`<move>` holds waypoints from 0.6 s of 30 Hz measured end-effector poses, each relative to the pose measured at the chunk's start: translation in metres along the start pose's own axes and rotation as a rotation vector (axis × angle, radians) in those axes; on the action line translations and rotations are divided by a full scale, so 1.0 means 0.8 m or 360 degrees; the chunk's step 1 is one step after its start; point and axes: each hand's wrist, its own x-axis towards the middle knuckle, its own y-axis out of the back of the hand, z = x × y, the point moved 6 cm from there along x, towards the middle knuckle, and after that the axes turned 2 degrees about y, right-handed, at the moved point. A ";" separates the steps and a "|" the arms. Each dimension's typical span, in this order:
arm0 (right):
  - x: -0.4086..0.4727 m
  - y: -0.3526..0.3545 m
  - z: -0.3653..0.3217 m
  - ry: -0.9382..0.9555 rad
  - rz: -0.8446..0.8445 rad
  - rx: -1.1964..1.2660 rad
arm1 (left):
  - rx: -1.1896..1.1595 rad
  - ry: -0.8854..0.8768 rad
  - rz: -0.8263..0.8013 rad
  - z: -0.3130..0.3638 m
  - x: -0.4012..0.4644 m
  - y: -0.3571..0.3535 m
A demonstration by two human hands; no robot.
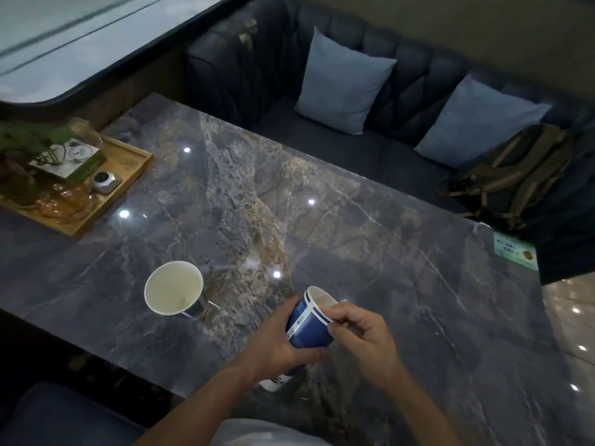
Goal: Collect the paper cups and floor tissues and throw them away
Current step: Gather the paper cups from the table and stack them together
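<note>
A blue paper cup [310, 323] is gripped around its body by the left hand [277, 341], its rim pinched by the right hand [363, 336]. A second paper cup [174, 288] stands left of both, bare marble table [322, 204] beyond.

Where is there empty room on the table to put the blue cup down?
Bare marble table lies between the white cup and the green card. The far left corner is crowded by the wooden tray.
</note>
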 end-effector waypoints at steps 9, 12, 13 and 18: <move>-0.002 -0.021 -0.007 -0.0011 -0.0047 -0.0042 | -0.0089 0.0047 0.0027 -0.013 -0.004 -0.001; -0.001 -0.028 -0.008 0.0002 -0.0082 -0.0159 | -0.0090 0.0071 0.0056 -0.018 -0.007 0.005; -0.001 -0.030 -0.008 0.0008 -0.0096 -0.0194 | -0.0090 0.0081 0.0062 -0.020 -0.009 0.007; 0.002 -0.051 -0.012 0.0037 -0.0187 -0.0280 | -0.0092 0.0137 0.0107 -0.031 -0.019 0.026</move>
